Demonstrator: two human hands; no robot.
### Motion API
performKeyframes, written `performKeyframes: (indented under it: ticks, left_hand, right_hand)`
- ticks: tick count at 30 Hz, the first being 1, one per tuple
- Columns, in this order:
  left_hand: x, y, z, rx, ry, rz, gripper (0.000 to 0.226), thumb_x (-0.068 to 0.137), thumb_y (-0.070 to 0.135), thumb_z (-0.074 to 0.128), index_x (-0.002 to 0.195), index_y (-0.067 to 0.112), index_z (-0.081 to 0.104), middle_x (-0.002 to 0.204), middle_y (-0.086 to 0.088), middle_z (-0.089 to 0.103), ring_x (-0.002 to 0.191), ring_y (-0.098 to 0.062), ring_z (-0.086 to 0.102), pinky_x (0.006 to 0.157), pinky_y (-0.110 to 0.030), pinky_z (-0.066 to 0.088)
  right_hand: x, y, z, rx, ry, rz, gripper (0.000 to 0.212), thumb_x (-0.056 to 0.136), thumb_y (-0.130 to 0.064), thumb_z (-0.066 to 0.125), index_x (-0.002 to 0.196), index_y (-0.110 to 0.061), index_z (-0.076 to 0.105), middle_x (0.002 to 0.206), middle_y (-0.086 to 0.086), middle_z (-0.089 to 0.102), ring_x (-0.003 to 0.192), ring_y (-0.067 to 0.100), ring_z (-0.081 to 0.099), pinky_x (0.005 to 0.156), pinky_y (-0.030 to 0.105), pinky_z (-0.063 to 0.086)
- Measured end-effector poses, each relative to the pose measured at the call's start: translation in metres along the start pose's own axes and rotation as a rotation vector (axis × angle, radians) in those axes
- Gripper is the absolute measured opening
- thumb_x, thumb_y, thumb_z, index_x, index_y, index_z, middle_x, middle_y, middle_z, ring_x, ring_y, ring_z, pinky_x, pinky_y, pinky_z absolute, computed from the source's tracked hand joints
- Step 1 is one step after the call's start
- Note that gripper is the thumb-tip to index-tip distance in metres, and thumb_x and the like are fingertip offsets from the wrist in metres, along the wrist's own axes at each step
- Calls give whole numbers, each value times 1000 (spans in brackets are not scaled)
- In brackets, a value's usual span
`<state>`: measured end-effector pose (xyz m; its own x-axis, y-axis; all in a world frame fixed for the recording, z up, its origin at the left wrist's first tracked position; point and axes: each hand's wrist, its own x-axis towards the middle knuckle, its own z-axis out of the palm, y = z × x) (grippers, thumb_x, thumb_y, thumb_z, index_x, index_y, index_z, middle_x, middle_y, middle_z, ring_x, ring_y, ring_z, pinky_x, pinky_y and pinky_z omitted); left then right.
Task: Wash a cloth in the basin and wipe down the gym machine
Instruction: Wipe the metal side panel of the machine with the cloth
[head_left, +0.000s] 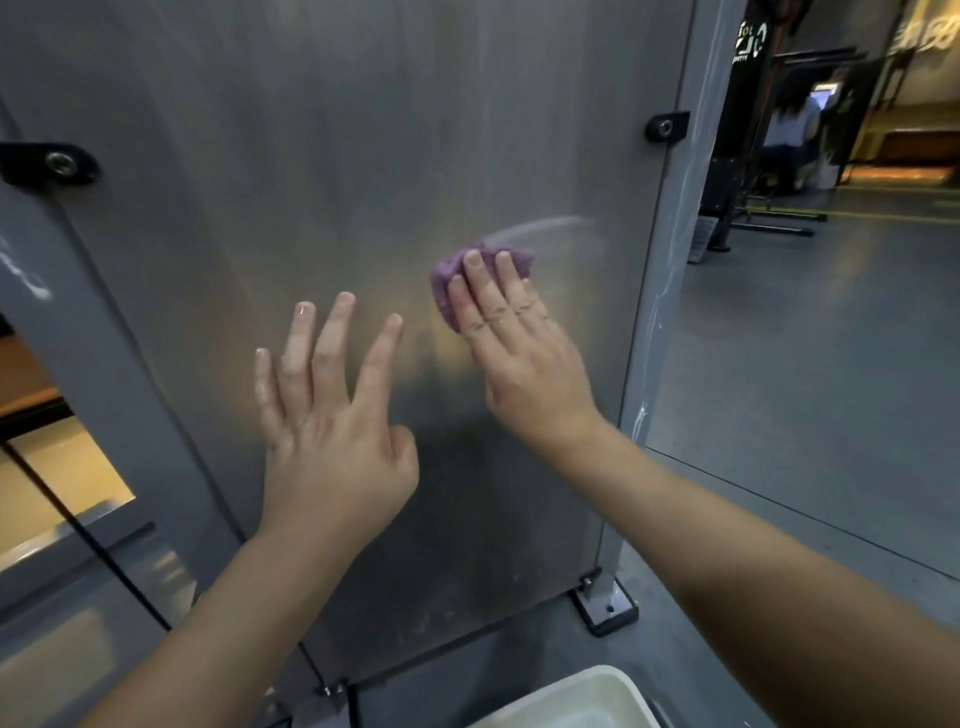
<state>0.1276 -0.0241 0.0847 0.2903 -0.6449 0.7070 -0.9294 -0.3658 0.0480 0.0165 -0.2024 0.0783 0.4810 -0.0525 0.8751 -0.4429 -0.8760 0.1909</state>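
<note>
I am in the wiping step: the cloth is already on the machine, and the washing seems done.

At the left, my left hand (332, 415) has a wide grip, with the fingers spread and straight. It holds nothing, and I cannot tell if the fingertips touch the big grey brushed-metal panel of the gym machine (311, 156) or only float before it.

More to the right, my right hand (519, 358) presses the small crumpled purple cloth (447, 283) flat against this panel. The fingers lie straight over the cloth, not curled around it. A pale wet streak (540, 228) curves away from the cloth to the upper right.

Low at the right, a corner of the white plastic basin (582, 699) stands on the grey floor (805, 364).

Next, I think, the cloth needs firm, even pressure to sweep over the dull parts.
</note>
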Motion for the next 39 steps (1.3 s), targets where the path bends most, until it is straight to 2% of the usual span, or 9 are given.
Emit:
performKeyframes:
  ticks: [4,5,9,13,18,23,29,34,39]
  left_hand:
    - [0,-7,5,27,13,30,100,68,13,65,161,25,30,171,-7,10,158,-31,0,125,-61,3]
    - [-1,-8,5,32,12,32,102,67,13,66,161,25,29,171,-7,8,159,-31,0,125,-61,4]
    - [-2,-13,4,38,10,43,102,67,13,68,161,25,30,172,-5,7,159,-29,1,125,-59,5]
    - [-2,-14,3,35,13,62,95,69,18,53,161,24,31,172,-5,8,159,-29,2,125,-59,5]
    - [-7,-21,-5,-87,111,54,77,70,10,50,147,9,49,164,-12,28,157,-31,15,126,-55,10]
    - [-20,-42,-7,-80,181,92,54,70,6,51,122,2,62,142,-19,48,140,-41,36,121,-61,21]
    - [-28,-83,-22,-11,234,42,43,71,13,50,110,5,65,131,-18,52,127,-41,44,110,-58,32]
    - [-37,-98,-20,20,172,24,48,71,17,52,117,7,65,134,-16,51,131,-37,40,113,-58,29]
    - [-43,-111,-18,43,169,34,50,75,16,50,122,5,63,136,-19,51,134,-38,39,117,-59,28]
  right_hand:
    - [28,33,-15,39,133,532,71,89,-2,36,159,2,25,167,22,22,156,41,17,128,49,16]
    - [34,16,-14,52,140,541,72,87,1,36,157,5,25,166,26,22,155,45,16,128,49,16]
    - [12,21,-10,-56,-42,-188,56,100,4,26,154,-3,40,160,19,38,151,40,28,123,54,29]
    - [42,30,-23,16,124,451,79,79,10,40,157,4,30,164,24,27,154,45,21,126,53,22]
    - [25,16,-21,-48,-81,-250,50,104,1,31,152,-3,44,159,19,41,149,42,33,120,56,33]
    - [55,-1,-25,-8,91,269,78,78,10,35,156,2,36,164,22,30,153,45,22,123,53,28]
    - [25,-36,-6,-112,-193,-657,47,108,-13,36,154,-16,47,162,4,41,150,30,36,123,48,29]
    - [57,-69,-3,-23,85,-160,52,108,-7,20,150,-7,51,158,13,44,149,41,36,118,56,35]
    - [40,-73,10,-31,-108,-743,40,112,-17,37,147,-15,56,158,4,46,149,30,39,121,50,34]
